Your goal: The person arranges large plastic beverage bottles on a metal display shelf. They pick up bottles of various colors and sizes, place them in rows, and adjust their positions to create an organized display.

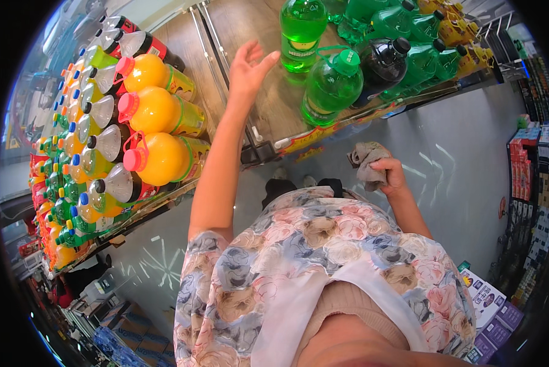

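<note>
My left hand hangs over the wooden shelf top with fingers apart and nothing in it. Just right of its thumb stands a large bottle of green soda, upright. A second green bottle with a green carry loop at its cap is nearer the shelf's front edge. In my right hand, held out past the shelf edge above the floor, is a crumpled grey-brown cloth. Left of my left forearm, big orange drink bottles with pink caps form a row.
A dark cola bottle and several green bottles crowd the right side. Many smaller drink bottles fill the left side. Metal rails divide the shelf tops. Stocked shelves line the far right; cartons sit on the floor at lower right.
</note>
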`<state>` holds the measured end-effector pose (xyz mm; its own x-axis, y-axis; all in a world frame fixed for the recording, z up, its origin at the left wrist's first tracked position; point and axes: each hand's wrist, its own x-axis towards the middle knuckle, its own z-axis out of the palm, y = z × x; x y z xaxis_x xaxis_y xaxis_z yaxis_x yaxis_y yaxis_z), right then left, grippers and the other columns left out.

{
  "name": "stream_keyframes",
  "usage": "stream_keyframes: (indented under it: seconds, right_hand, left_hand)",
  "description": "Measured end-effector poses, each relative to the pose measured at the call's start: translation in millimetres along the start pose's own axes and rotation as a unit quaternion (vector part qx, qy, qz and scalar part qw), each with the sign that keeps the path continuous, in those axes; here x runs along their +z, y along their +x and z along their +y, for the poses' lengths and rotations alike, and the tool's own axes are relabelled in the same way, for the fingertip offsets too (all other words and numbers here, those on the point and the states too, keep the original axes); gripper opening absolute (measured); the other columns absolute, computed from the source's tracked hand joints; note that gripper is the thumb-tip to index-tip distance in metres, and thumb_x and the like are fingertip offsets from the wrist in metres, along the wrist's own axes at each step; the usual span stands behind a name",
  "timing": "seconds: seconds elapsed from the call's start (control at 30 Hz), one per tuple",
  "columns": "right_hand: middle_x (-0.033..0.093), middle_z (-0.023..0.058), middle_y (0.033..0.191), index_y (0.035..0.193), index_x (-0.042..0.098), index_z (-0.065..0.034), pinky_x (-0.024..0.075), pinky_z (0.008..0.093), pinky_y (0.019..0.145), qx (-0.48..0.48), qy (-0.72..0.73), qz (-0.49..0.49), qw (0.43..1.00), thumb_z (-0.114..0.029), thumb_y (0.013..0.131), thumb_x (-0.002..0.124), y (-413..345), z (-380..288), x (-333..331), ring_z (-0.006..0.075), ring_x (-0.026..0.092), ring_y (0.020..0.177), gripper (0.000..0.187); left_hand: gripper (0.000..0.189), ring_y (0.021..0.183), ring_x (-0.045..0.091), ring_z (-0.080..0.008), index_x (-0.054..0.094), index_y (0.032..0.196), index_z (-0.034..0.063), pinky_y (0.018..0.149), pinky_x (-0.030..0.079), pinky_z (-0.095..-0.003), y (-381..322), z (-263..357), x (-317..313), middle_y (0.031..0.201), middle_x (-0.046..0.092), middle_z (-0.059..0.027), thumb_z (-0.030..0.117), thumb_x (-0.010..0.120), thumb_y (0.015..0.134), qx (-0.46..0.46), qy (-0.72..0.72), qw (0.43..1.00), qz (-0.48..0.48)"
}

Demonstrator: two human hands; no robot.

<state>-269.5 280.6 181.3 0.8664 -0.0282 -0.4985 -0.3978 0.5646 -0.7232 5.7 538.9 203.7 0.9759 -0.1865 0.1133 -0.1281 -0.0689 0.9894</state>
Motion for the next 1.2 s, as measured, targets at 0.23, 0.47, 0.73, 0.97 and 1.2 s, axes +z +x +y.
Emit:
stream_keyframes:
  seconds: [0.23, 0.47, 0.73, 0.97, 1.2]
  right_hand:
    - [0.064, 0.015, 0.108, 0.118, 0.057, 0.0014, 0.0488, 0.0351, 0.088, -0.044, 0.004, -0.024, 0.999, -0.038, 0.076, 0.07, -24.7, 13.3, -18.4, 0.0267, 0.061, 0.099, 0.059]
    - [0.064, 0.0141, 0.09, 0.092, 0.068, -0.0002, 0.049, 0.0321, 0.064, -0.029, 0.022, -0.006, 0.999, -0.049, 0.087, 0.057, -14.9, 36.8, -40.8, 0.0229, 0.06, 0.071, 0.05]
    - [0.062, 0.006, 0.102, 0.132, 0.051, -0.0034, 0.0499, 0.0272, 0.075, -0.214, -0.461, 0.127, 0.852, -0.011, 0.068, 0.075, 76.6, -12.0, 11.9, 0.0144, 0.062, 0.085, 0.068]
    - [0.059, 0.0129, 0.127, 0.135, 0.045, -0.0051, 0.0461, 0.0346, 0.097, -0.227, -0.441, 0.053, 0.867, -0.028, 0.055, 0.094, 145.2, 16.5, 11.5, 0.0222, 0.059, 0.114, 0.097]
    - [0.068, 0.0097, 0.115, 0.121, 0.059, -0.0037, 0.0499, 0.0329, 0.091, -0.184, -0.437, 0.032, 0.88, -0.022, 0.056, 0.093, 141.0, 4.2, 41.9, 0.0192, 0.065, 0.103, 0.076]
  left_hand:
    - [0.113, 0.128, 0.046, -0.03, 0.027, 0.145, 0.002, 0.108, 0.039, -0.0388, 101.7, 9.5, 71.7, 0.135, 0.047, -0.0197, 0.025, 0.092, 0.056, 0.176, 0.091, 0.979, -0.04]
    - [0.089, 0.108, 0.058, -0.0273, 0.04, 0.129, 0.0028, 0.094, 0.047, -0.0381, 88.8, 18.4, 77.6, 0.114, 0.057, -0.014, 0.02, 0.089, 0.058, 0.197, 0.062, 0.977, -0.052]
    - [0.08, 0.106, 0.059, -0.0276, 0.047, 0.123, 0.0024, 0.092, 0.048, -0.0377, 60.8, 43.4, 62.6, 0.114, 0.058, -0.0154, 0.021, 0.086, 0.055, 0.206, 0.094, 0.974, -0.023]
    - [0.079, 0.108, 0.058, -0.0277, 0.05, 0.125, 0.0028, 0.093, 0.047, -0.0387, 52.2, 43.4, 51.8, 0.115, 0.058, -0.0152, 0.022, 0.085, 0.058, 0.231, 0.115, 0.965, -0.049]
    - [0.077, 0.11, 0.056, -0.0314, 0.051, 0.125, 0.0039, 0.095, 0.045, -0.0414, 37.5, 42.1, 46.2, 0.116, 0.056, -0.0167, 0.025, 0.084, 0.059, 0.226, 0.136, 0.964, -0.035]
